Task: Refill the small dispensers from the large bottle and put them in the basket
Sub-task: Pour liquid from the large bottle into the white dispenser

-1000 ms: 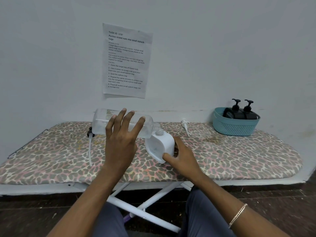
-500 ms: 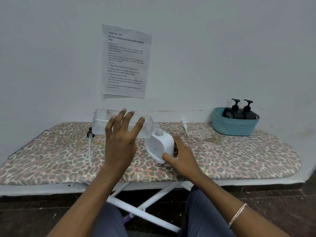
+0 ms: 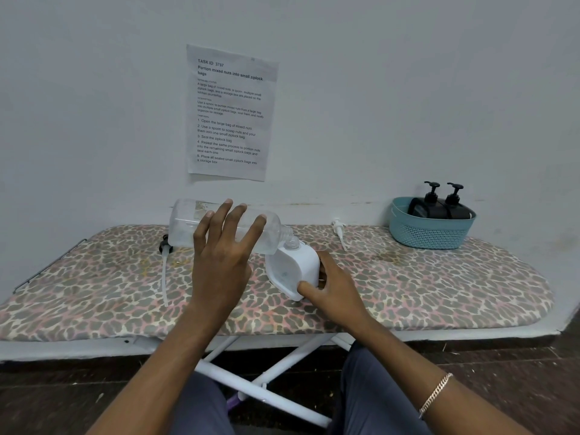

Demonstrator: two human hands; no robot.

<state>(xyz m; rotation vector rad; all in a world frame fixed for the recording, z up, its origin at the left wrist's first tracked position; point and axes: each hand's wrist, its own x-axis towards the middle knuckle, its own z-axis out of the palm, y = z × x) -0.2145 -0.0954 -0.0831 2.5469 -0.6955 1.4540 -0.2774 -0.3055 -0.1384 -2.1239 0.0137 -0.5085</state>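
My left hand (image 3: 224,255) grips the large clear bottle (image 3: 185,224), which lies almost level with its open neck pointing right. That neck meets the open neck of a small white dispenser (image 3: 296,265), tilted on the board and held by my right hand (image 3: 334,288). A teal basket (image 3: 431,235) stands at the far right with two black pump dispensers (image 3: 439,207) inside. A white pump head (image 3: 339,229) lies on the board behind the white dispenser.
A black pump with a long white tube (image 3: 164,268) lies on the board at the left. The leopard-print ironing board (image 3: 439,287) runs along the wall. A printed paper sheet (image 3: 230,113) hangs on the wall.
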